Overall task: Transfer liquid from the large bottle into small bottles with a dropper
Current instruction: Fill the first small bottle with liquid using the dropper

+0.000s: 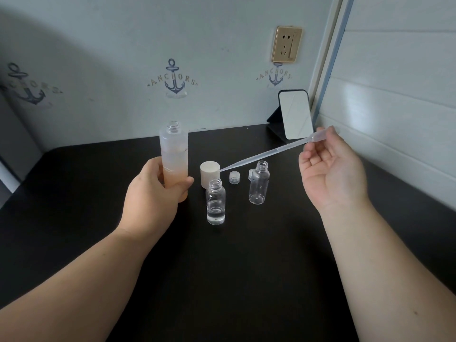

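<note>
**A:** Start with the hands. What is each one doing?

**B:** The left hand (158, 193) is wrapped around the lower half of the large bottle (174, 154), holding it upright on the black table (74, 193). Its neck is uncapped. The right hand (333, 169) is raised, palm toward the camera, pinching the bulb end of the dropper (266, 154) between thumb and fingertips; the other fingers are loosely curled.

**A:** Where does the dropper point?

**B:** Its tip slants down and to the left, in the air near the big round cap (209, 172), between the large bottle and the small ones. It isn't in any bottle mouth.

**A:** Is it loaded?

**B:** I can't tell; the tube is clear and thin.

**A:** How far along does the job look?

**B:** Partly done, I'd judge. The nearer small bottle (216, 202) has a shallow layer of clear liquid at its base. The farther small bottle (258, 183) looks empty. Both are open, with a small cap (234, 177) sitting between them and another half hidden behind the farther bottle.

**A:** And what's left?

**B:** Probably more draws from the large bottle, which still holds plenty, to top up the nearer one and start the farther one. Then capping.
</note>
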`<state>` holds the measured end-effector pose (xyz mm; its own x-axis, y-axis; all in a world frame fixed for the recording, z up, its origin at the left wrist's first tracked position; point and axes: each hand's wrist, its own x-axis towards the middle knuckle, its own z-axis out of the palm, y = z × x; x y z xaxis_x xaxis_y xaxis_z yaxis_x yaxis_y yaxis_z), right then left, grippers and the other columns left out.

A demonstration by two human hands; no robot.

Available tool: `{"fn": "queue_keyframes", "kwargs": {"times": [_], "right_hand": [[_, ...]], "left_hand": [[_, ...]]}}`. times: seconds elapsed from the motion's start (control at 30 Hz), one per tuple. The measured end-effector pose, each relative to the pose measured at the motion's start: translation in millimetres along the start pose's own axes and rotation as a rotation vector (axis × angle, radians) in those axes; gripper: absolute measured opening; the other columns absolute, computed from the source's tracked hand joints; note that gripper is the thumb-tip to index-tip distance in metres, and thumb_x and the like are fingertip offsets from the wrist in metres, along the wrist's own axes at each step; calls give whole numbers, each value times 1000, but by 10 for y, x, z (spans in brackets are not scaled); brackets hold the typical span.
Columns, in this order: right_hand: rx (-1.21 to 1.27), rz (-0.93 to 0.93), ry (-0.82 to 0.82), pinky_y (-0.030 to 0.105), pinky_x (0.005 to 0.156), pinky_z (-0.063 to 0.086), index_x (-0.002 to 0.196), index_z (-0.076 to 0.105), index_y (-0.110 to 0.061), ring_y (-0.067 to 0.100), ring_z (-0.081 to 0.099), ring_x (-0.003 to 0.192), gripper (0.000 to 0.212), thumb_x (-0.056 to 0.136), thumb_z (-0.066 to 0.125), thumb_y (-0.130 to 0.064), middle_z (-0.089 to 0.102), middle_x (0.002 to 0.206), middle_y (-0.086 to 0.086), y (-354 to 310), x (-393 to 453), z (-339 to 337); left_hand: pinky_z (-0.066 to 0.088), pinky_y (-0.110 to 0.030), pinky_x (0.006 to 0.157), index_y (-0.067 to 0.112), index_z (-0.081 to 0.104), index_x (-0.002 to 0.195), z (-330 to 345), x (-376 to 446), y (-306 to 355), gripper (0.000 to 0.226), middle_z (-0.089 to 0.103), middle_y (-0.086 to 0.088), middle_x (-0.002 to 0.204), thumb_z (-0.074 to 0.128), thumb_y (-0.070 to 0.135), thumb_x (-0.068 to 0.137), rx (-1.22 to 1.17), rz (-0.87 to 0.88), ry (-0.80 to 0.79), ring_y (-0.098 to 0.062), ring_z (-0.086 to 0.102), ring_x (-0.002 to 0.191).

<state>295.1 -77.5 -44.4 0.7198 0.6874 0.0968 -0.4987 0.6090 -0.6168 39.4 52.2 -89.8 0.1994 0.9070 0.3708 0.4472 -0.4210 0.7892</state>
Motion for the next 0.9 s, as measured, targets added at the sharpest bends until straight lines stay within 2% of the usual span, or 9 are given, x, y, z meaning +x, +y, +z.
{"fn": "queue_keyframes", "kwargs": {"times": [0.07,0.17,0.27,0.43,0.5,0.57,0.67,0.8,0.9], "right_hand": [[-15,-2,4,21,62,51,83,70,-7,13,62,64,16,95,66,-17,67,74,2,-3,2,10],[-42,2,-2,21,61,51,83,71,-8,13,62,64,17,97,65,-17,67,73,1,-1,5,20],[-60,5,-16,21,62,51,85,71,-9,13,62,63,16,97,64,-17,67,72,1,13,7,20],[-62,0,-52,22,61,51,84,77,-10,14,62,63,17,95,66,-17,67,73,2,25,11,13],[-67,-1,-62,22,61,52,83,78,-11,14,62,63,18,95,66,-17,68,74,2,27,12,9],[-70,-6,-74,22,61,51,82,79,-11,14,62,63,19,94,67,-17,68,74,2,24,17,5],[-68,-15,-95,23,61,51,83,79,-12,13,62,63,18,94,67,-17,68,74,2,26,19,6],[-66,-18,-100,22,61,51,84,78,-11,13,62,63,16,94,67,-17,68,74,2,26,14,1],[-70,-20,-96,22,62,51,88,76,-11,13,62,63,12,93,68,-17,68,75,2,21,16,0]], "left_hand": [[34,-12,64,41,46,117,7,6,0,44,51,30,90,76,45,85,7,-1,-8,10,52,79],[35,-13,65,28,50,133,10,15,-5,57,52,24,100,75,47,85,12,-6,-22,3,53,83],[37,-14,68,25,48,138,10,23,1,64,53,19,109,75,48,84,9,-7,-41,-5,54,96],[42,-16,72,30,44,140,-46,-18,28,67,53,21,112,73,52,84,-73,-24,-57,3,54,92],[49,-23,78,37,46,136,-94,-59,55,55,55,23,116,72,45,88,-152,-20,-12,4,57,98],[50,-25,77,38,49,128,-137,-100,88,45,57,21,116,70,31,89,-166,29,79,0,59,99],[48,-25,72,33,53,122,-185,-179,126,41,57,10,111,69,16,88,-113,174,167,-9,57,88],[48,-29,66,26,57,112,-211,-266,158,36,53,7,97,69,4,86,-51,397,158,-16,52,77],[53,-35,67,25,58,108,-212,-293,180,25,57,7,95,66,13,87,-77,436,64,-16,56,78]]}}
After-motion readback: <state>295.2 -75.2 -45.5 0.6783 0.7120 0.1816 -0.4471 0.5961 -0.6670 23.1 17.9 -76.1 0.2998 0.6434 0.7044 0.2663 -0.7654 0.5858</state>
